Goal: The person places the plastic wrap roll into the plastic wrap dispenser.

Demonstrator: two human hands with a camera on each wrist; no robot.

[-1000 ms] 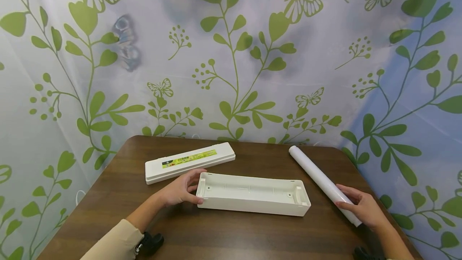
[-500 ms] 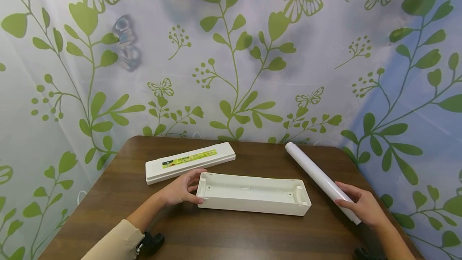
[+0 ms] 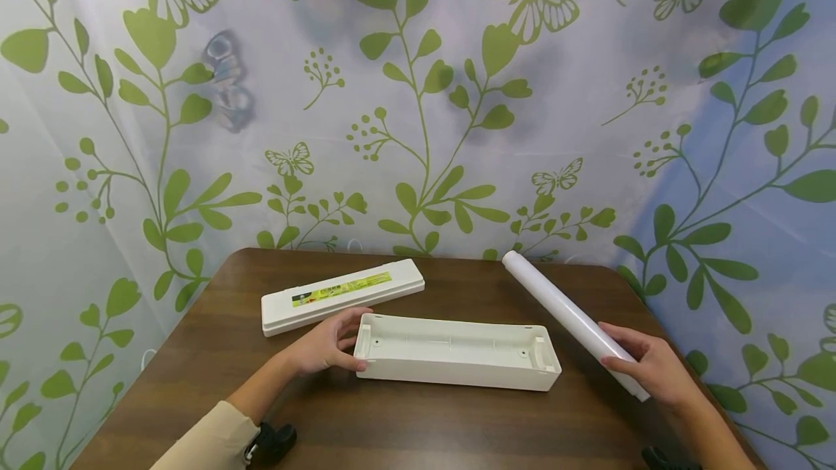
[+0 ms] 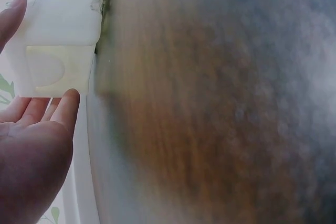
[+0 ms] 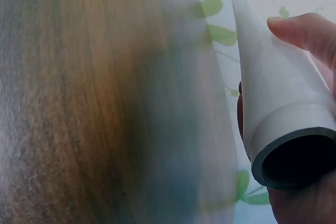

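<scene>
The right hand (image 3: 654, 367) grips the white roll (image 3: 567, 307) towards its near end, right of the open box (image 3: 457, 374); whether it clears the surface (image 3: 418, 430) is hard to tell. Hollow-cored and glossy, the roll is probably stiff, light and slippery, best held nearer its middle. The left hand (image 3: 329, 343) holds the box's left end.

Wears a beige left sleeve (image 3: 207, 441), beside it a black device (image 3: 274, 443) with silvery fitting (image 3: 250, 450), well right of the sleeve black gear (image 3: 657, 458).
</scene>
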